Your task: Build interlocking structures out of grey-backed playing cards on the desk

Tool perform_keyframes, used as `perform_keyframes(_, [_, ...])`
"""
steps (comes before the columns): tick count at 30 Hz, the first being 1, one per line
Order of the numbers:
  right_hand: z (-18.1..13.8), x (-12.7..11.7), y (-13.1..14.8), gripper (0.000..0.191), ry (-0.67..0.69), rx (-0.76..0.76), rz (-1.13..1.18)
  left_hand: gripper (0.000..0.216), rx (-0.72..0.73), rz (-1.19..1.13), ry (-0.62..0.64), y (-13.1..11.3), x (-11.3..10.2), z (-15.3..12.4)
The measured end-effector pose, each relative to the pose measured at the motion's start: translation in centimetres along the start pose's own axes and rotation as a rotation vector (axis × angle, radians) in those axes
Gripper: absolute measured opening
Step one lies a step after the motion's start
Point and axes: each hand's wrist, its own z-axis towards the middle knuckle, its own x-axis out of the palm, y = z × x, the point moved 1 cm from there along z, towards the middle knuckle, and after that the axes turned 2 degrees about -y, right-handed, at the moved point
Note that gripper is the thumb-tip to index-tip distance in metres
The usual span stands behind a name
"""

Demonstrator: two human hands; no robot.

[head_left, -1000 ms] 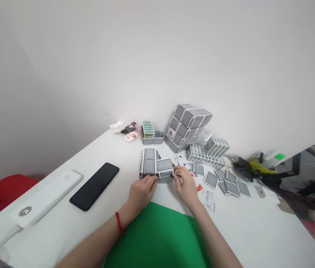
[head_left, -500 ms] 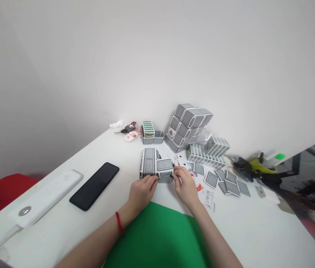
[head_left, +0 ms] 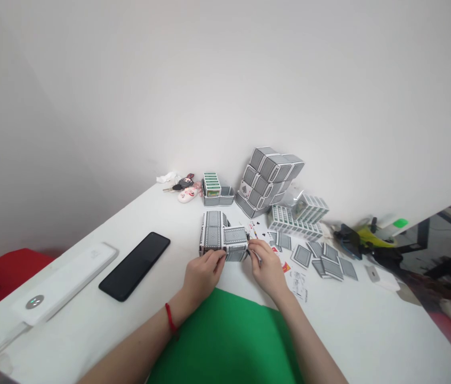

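Note:
Between my hands on the white table stands a block folded from grey-backed playing cards [head_left: 212, 234], with a taller left part and a lower right part. My left hand [head_left: 203, 272] pinches its near edge around the middle, thumb and fingertips together. At the right end, my right hand [head_left: 266, 266] grips the block's side edge between thumb and fingers. The exact fold or flap under the fingertips is too small to make out. Loose playing cards [head_left: 301, 256] lie right of my right hand, some face down, some face up.
Behind stands a tall stack of card blocks [head_left: 269, 181] against the wall. Green-and-white card boxes [head_left: 295, 224] sit right of it, and a low card tray [head_left: 219, 199] left of it. A black phone [head_left: 134, 266], a white power bank [head_left: 69, 280] and keys with charms [head_left: 187, 189] lie leftward.
Almost nothing differs. My right fingers have shifted very slightly at the block's right end; the block and my left hand keep their places.

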Motion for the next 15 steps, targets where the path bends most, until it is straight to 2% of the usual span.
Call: perform_keyframes(15, [-0.30,-0.37,-0.29,0.019,0.021,-0.018,0.006,0.021,-0.024,-0.010,-0.017,0.06,-0.12,-0.22])
